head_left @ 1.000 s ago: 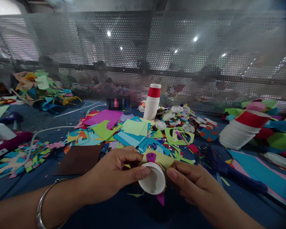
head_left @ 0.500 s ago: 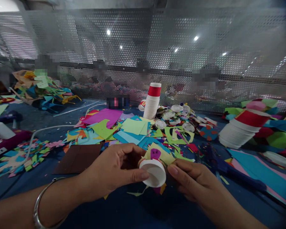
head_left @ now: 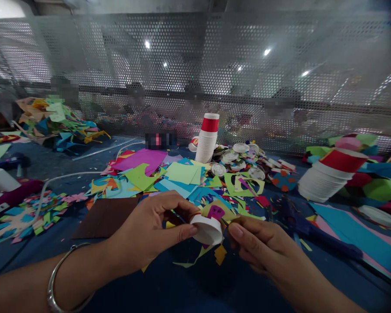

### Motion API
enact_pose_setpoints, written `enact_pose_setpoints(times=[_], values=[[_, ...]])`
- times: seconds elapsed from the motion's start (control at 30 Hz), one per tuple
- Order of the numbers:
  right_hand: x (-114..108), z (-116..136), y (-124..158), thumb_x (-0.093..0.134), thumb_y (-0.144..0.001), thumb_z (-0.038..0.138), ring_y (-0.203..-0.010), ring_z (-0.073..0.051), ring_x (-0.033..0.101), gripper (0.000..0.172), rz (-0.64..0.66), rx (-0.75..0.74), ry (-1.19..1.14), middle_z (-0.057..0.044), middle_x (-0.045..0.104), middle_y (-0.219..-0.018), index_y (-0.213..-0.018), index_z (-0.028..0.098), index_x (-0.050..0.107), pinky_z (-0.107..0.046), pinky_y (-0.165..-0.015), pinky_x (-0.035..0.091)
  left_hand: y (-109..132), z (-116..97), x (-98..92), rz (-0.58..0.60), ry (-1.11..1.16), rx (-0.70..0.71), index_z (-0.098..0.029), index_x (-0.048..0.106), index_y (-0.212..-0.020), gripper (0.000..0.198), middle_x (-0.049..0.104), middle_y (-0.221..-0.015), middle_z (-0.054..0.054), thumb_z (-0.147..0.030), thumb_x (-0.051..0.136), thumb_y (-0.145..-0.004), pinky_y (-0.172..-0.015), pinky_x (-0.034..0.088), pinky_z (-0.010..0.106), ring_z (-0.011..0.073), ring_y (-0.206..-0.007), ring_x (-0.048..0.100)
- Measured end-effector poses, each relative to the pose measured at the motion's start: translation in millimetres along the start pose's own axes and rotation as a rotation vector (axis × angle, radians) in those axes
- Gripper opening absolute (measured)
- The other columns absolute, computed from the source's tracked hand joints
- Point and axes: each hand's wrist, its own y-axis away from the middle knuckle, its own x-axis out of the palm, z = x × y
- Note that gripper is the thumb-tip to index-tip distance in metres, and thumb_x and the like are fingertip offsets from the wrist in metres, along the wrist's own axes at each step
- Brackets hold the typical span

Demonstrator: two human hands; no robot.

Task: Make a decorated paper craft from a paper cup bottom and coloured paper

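Note:
My left hand grips a small white paper cup by its rim, thumb and fingers closed round it. The cup lies on its side with its mouth turned toward me. A yellow paper piece with a purple face shape is stuck on its upper side. My right hand is closed at the cup's right side, fingers pinched against it. A silver bangle sits on my left wrist. Small yellow scraps lie under the cup on the dark blue table.
Coloured paper cut-offs cover the middle of the table, beside a brown sheet. An upright cup stack stands behind them, a tilted stack at right. A blue glue gun lies near my right hand. A perforated metal screen closes the back.
The cup has turned between my hands, so its mouth faces less toward me. The purple piece below it is gone from view; a yellow scrap shows there.

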Motion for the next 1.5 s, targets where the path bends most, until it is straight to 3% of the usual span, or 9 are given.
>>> enact_pose_setpoints(times=[0.23,0.53,0.67,0.87,1.03,1.23,1.37,1.5], values=[[-1,0,0,0.054,-0.094,0.061,-0.052,-0.008,0.023,0.044,-0.014,-0.006,0.047,0.005,0.036,-0.065,-0.077,0.020,0.056,-0.022,-0.043,0.015,1,-1,-3.2,-0.014,-0.087,0.034,-0.024,0.075,-0.102,0.021,0.070,-0.097,0.002,-0.033,0.074,-0.084,-0.081,0.048,0.028,0.0170,-0.092,0.064],[0,-2,0,0.053,-0.094,0.061,-0.052,-0.008,0.022,0.046,-0.011,-0.013,0.057,0.006,0.034,-0.065,-0.072,0.021,0.048,-0.022,-0.043,0.017,-1,-6,-3.5,-0.023,-0.025,0.011,-0.023,0.076,-0.101,0.019,0.071,-0.096,0.001,-0.029,0.074,-0.083,-0.080,0.047,0.026,0.0149,-0.090,0.064],[1,-1,-1,0.053,-0.094,0.062,-0.053,-0.008,0.023,0.048,-0.010,-0.022,0.045,0.006,0.034,-0.066,-0.072,0.020,0.047,-0.022,-0.044,0.018,-2,0,-2.1,0.014,0.119,-0.071,-0.022,0.075,-0.101,0.021,0.072,-0.097,0.001,-0.031,0.077,-0.081,-0.077,0.048,0.024,0.0135,-0.087,0.064],[1,4,-1,0.054,-0.092,0.064,-0.051,-0.007,0.017,0.049,-0.013,0.008,-0.019,0.008,0.026,-0.062,-0.072,0.021,0.045,-0.022,-0.042,0.013,-5,2,-3.4,0.026,0.352,-0.205,-0.018,0.073,-0.098,0.023,0.073,-0.097,0.003,-0.029,0.079,-0.079,-0.084,0.048,0.025,0.0134,-0.090,0.065],[3,6,2,0.059,-0.089,0.065,-0.053,-0.008,0.015,0.050,-0.076,-0.004,-0.181,0.008,0.024,-0.062,-0.072,0.021,0.044,-0.023,-0.045,0.010,-7,2,-4.6,-0.034,0.287,-0.209,-0.016,0.070,-0.095,0.023,0.072,-0.094,0.003,-0.031,0.078,-0.079,-0.081,0.048,0.026,0.0140,-0.087,0.063],[-1,1,0,0.061,-0.091,0.056,-0.053,-0.008,0.024,0.036,-0.119,-0.105,0.022,0.005,0.041,-0.068,-0.085,0.021,0.061,-0.021,-0.043,0.020,-5,10,-0.5,0.031,0.130,-0.121,-0.018,0.069,-0.102,0.027,0.073,-0.100,0.005,-0.037,0.074,-0.082,-0.079,0.051,0.029,0.0172,-0.090,0.065],[-4,1,-2,0.061,-0.091,0.055,-0.064,-0.011,0.043,0.034,-0.263,-0.174,0.165,0.002,0.054,-0.073,-0.088,0.021,0.066,-0.023,-0.055,0.035,-2,11,1.9,0.046,0.130,-0.140,-0.018,0.069,-0.103,0.031,0.072,-0.101,0.005,-0.038,0.076,-0.081,-0.077,0.051,0.029,0.0170,-0.088,0.066],[-5,3,-1,0.062,-0.090,0.054,-0.066,-0.013,0.048,0.033,-0.376,-0.211,0.239,0.000,0.058,-0.076,-0.087,0.022,0.066,-0.025,-0.059,0.039,-1,9,3.1,0.051,0.069,-0.109,-0.020,0.070,-0.103,0.027,0.070,-0.101,0.004,-0.036,0.075,-0.082,-0.079,0.051,0.029,0.0165,-0.088,0.065]])
